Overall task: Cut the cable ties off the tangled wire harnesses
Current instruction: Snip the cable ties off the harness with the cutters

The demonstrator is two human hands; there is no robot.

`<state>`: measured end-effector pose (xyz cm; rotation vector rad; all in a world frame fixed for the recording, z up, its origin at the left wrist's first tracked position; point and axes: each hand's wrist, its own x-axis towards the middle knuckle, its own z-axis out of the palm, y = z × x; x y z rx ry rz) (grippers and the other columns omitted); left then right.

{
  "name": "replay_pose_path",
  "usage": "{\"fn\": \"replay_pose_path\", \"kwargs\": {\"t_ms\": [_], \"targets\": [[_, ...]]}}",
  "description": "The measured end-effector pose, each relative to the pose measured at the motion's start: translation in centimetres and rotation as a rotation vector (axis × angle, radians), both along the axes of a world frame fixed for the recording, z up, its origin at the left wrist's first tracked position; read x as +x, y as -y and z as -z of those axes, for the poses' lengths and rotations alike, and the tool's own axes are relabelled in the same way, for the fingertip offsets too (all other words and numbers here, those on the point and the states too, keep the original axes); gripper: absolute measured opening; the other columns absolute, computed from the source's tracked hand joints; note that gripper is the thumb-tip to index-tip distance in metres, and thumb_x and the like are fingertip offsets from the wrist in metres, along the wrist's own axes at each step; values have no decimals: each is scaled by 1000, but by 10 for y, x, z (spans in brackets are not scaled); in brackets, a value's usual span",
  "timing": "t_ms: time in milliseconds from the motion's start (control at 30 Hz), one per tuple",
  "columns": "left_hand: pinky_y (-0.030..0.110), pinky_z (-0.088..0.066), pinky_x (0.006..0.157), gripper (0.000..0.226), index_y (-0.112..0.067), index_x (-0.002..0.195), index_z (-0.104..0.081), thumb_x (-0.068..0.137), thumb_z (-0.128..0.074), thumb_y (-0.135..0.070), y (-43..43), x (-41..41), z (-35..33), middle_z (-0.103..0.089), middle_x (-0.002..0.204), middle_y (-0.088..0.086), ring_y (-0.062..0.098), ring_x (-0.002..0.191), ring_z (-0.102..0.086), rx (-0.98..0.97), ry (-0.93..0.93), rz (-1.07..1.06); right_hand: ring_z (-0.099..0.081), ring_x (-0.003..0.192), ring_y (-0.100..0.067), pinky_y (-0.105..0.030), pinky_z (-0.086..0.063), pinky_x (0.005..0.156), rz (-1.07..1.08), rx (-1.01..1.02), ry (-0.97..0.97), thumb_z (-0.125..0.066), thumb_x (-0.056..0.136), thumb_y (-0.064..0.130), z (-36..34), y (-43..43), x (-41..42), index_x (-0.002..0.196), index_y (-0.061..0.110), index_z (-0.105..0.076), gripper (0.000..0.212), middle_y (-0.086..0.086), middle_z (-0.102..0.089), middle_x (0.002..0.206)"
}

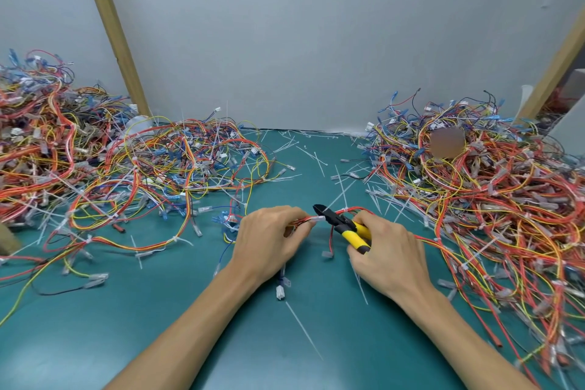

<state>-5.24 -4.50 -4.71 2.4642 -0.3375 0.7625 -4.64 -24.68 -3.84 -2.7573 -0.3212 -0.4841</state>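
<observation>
We see the left hand (272, 241) low in the middle of the mat (158, 326), fingers curled round a red and orange harness (349, 209). Its fingertips tuck under the palm, so how much wire they hold is hidden. The right hand (389, 250) is clenched on the yellow handles of the cutters (335, 220), and the handle ends vanish into the palm. The black cutter head points up and left and meets the harness just beside the left fingers. A small white piece sits there. We cannot tell if it is a tie or a sleeve, nor if the blades are parted. The harness trails right, behind the right hand, toward the right pile (490, 184), which the frame edge cuts off. A blurred patch (448, 142) covers part of that pile. The left pile (95, 161) also runs out of frame. Loose white ties (316, 158) lie scattered on the mat between the piles, and a few more lie near the wrists. In both piles the single wires are too tangled to follow.
</observation>
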Motion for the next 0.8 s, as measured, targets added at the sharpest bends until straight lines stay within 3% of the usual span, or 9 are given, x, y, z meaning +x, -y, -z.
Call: {"fn": "replay_pose_path", "kwargs": {"t_ms": [133, 267, 367, 533, 733, 800], "targets": [[34, -43, 77, 19, -31, 102, -69, 91, -61, -44, -3, -1, -2, -63, 81, -11, 13, 81, -58, -15, -44, 50, -43, 60, -23, -26, -23, 46, -7, 28, 13, -60, 73, 32, 4, 0, -1, 80, 29, -46, 16, 9, -46, 60], [36, -41, 86, 33, -27, 120, -61, 90, -59, -40, -8, -3, -10, -54, 91, -13, 13, 92, -51, -1, -44, 126, -43, 62, -24, -30, -21, 47, -19, 26, 41, -61, 73, 28, 8, -2, -2, 82, 28, -45, 19, 7, -51, 67], [29, -40, 92, 36, -25, 123, -55, 88, -61, -30, -11, -4, -17, -52, 99, -12, 10, 98, -49, -54, -30, 145, -44, 62, -26, -30, -22, 47, -7, 38, 47, -62, 72, 26, 9, -3, -1, 82, 27, -43, 21, 5, -51, 67], [14, -35, 90, 30, -24, 115, -55, 87, -62, -28, -19, 0, -20, -53, 101, -13, 4, 99, -49, -72, -54, 160, -42, 60, -26, -21, -18, 46, 8, 29, 63, -62, 73, 26, 8, -2, -1, 81, 27, -43, 21, 6, -50, 65], [32, -46, 87, 23, -25, 108, -55, 94, -51, -43, -17, 3, -6, -58, 98, -16, 6, 94, -56, -25, -168, 171, -47, 63, -26, -26, -20, 46, 8, 21, 74, -63, 72, 27, 7, -3, 0, 84, 27, -46, 21, 7, -51, 68], [36, -48, 85, 23, -28, 109, -54, 96, -48, -45, -16, 4, -3, -61, 100, -17, 9, 95, -59, -19, -206, 177, -46, 67, -22, -21, -19, 47, -16, 33, 90, -66, 72, 27, 7, -2, 2, 90, 29, -50, 23, 11, -51, 75]]}}
